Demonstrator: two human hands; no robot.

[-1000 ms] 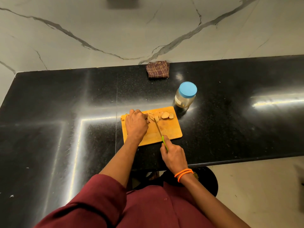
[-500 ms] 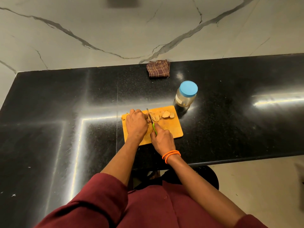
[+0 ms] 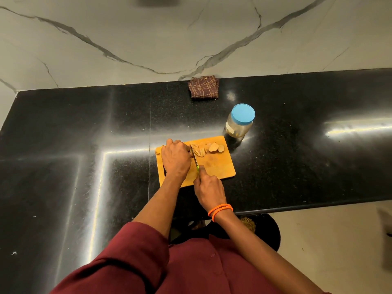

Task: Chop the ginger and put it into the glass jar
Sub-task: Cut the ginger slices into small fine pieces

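Both hands work on the cutting board (image 3: 214,168): the left hand (image 3: 176,159) curls its fingers over the ginger (image 3: 192,154), the right hand (image 3: 209,190) grips the knife (image 3: 194,157). Cut slices (image 3: 200,152) lie just right of the blade; the glass jar (image 3: 239,122) stands capped on the counter (image 3: 297,166) beyond.

You're looking at a dim, warm-lit scene. The polished black bench (image 3: 297,166) throws hard glare back at you: one bright streak on the right, and an L-shaped band running left of the cutting board (image 3: 214,166). The marble wall (image 3: 148,39) is evenly and softly lit. Wide-angle distortion bows the bench edges. Fine detail at the board is soft, and the frame's far right edge is blurred.
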